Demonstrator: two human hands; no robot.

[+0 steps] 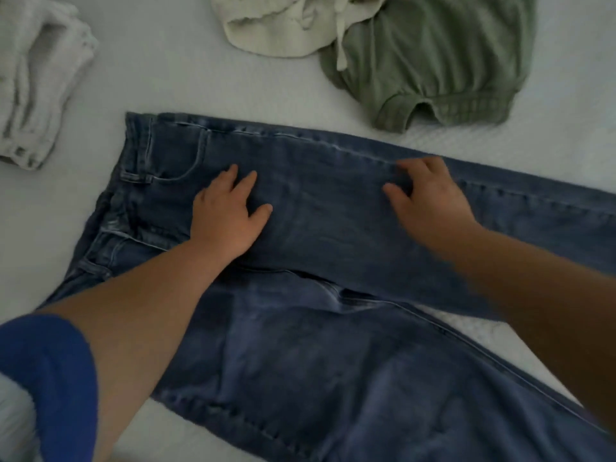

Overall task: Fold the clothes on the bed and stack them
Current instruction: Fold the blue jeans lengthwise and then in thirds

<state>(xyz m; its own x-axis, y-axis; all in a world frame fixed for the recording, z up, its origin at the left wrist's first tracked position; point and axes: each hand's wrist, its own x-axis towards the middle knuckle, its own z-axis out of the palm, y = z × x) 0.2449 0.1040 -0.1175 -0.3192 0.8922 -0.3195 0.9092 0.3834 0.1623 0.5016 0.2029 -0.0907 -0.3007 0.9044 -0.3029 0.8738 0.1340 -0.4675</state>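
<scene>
1. You are partway through the task: a pair of jeans lies spread on the bed, and you seem to be smoothing it flat before the first fold.
2. Your left hand rests palm down on the upper thigh of the far leg, near the front pocket, fingers straight and slightly spread, holding nothing.
3. Your right hand rests on the same leg further toward the knee, beside the outer seam. Its fingers bend a little at the tips against the cloth; the picture is blurred there, so whether they pinch the fabric or only press it cannot be told.
4. The jeans are dark blue denim, waistband to your left, legs running off to the right. The two legs are parted in a narrow V, with white sheet showing between them.
5. The likely next move is to bring one leg over onto the other so the seams line up, then fold the length in sections. Denim is stiff and heavy, so it should hold a crease well.
6. A green garment and a cream garment lie crumpled together at the far side of the bed, still unfolded.
7. A pale folded item sits at the far left, probably the start of the stack.
8. A blue sleeve covers your left upper arm.
</scene>
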